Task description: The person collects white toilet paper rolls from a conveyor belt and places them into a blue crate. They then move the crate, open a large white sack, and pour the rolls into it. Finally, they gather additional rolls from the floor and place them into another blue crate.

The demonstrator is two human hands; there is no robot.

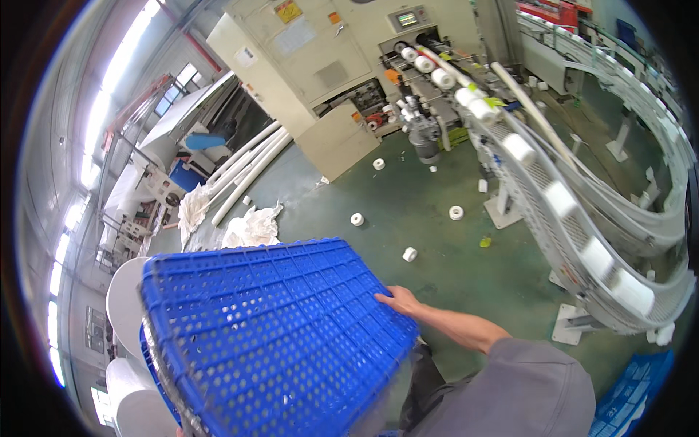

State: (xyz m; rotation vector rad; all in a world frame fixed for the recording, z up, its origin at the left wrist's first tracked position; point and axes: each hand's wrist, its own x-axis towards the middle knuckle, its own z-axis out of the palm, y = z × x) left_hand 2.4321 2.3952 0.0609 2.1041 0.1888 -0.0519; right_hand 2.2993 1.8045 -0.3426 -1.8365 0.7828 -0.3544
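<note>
A large blue plastic crate, perforated and ribbed, fills the lower left, tilted with a broad face toward me. My right hand grips its right edge, fingers wrapped over the rim and the arm stretched out. Of my left hand, only a small patch of skin shows at the bottom edge by the crate's lower left corner; the crate and the picture's edge hide its fingers. Beyond the crate, several small white rolls, among them one roll, lie scattered on the green floor.
A curving conveyor carrying white rolls runs along the right. A beige machine cabinet stands ahead. White tubes and crumpled white sheeting lie at left. Large white rolls stand behind the crate; another blue crate is at lower right.
</note>
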